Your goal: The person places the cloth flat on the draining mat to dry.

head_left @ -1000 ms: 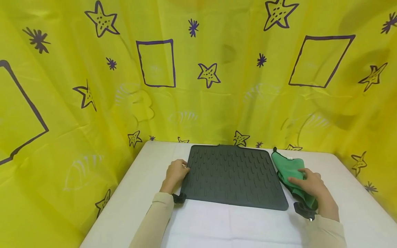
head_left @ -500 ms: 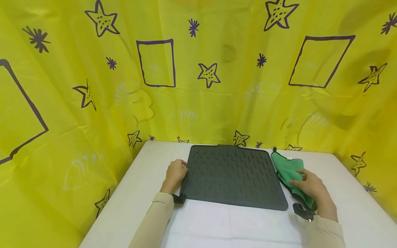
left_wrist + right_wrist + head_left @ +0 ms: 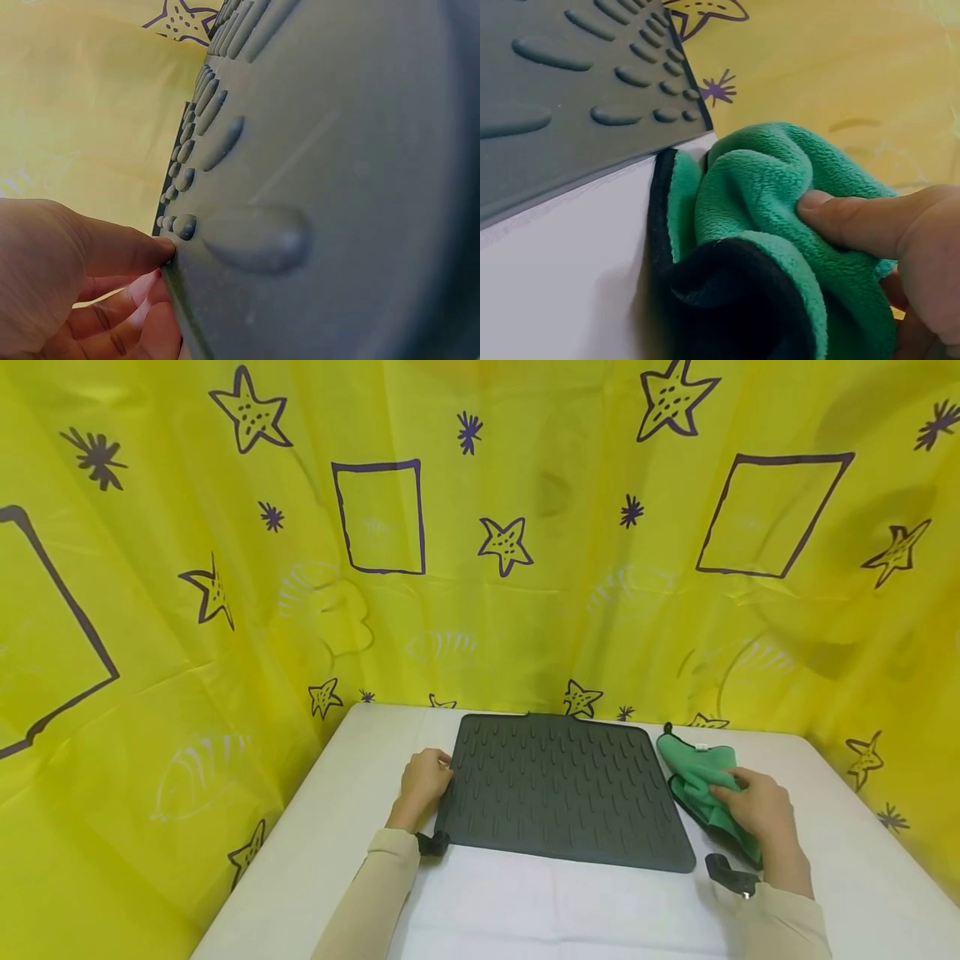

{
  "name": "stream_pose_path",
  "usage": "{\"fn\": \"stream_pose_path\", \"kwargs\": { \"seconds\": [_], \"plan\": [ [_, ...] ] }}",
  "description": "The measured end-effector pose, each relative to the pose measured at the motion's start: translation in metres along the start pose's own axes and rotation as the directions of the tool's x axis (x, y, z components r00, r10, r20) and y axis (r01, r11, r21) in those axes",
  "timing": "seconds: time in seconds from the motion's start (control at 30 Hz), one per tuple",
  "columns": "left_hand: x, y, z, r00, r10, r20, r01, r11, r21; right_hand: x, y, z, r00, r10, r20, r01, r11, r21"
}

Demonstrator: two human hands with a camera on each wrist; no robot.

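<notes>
A dark grey rubbery mat (image 3: 562, 793) with rows of raised oval ridges lies on the table. My left hand (image 3: 425, 779) is at its left edge; in the left wrist view the thumb and fingers pinch that edge (image 3: 174, 277). To the right of the mat is a green cloth (image 3: 701, 777) with dark trim and a small loop at its far corner. My right hand (image 3: 765, 806) grips the cloth, thumb pressed into the bunched plush in the right wrist view, where the cloth (image 3: 761, 180) shows a dark underside. The other right fingers are mostly hidden behind it.
A white-covered table (image 3: 517, 910) carries both things. Yellow curtains (image 3: 525, 635) printed with stars and squares hang close behind and along the sides. Black camera mounts sit at the left wrist (image 3: 432, 843) and the right wrist (image 3: 729, 875).
My right hand has closed on the cloth and bunched it up, its near end drawn in slightly. The left hand and the mat have stayed in place.
</notes>
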State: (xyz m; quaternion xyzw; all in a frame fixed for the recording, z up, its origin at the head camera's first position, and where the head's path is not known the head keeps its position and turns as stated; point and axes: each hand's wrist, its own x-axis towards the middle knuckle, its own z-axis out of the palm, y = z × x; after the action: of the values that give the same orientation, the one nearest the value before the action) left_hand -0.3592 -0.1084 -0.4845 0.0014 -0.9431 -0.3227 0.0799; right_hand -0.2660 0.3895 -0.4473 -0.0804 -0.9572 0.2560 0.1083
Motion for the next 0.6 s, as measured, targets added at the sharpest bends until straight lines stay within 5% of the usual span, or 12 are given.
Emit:
{"fn": "stream_pose_path", "kwargs": {
  "seconds": [0.3, 0.6],
  "plan": [
    [0.001, -0.002, 0.002, 1.0, 0.004, -0.009, -0.004, 1.0, 0.004, -0.003, -0.011, -0.005, 0.988, -0.04, -0.151, 0.046, 0.998, 0.033],
    [0.001, -0.001, 0.004, 0.999, 0.025, -0.026, -0.025, 1.0, -0.004, -0.004, -0.023, -0.014, 0.978, -0.035, -0.206, 0.046, 0.998, 0.05]
  ]
}}
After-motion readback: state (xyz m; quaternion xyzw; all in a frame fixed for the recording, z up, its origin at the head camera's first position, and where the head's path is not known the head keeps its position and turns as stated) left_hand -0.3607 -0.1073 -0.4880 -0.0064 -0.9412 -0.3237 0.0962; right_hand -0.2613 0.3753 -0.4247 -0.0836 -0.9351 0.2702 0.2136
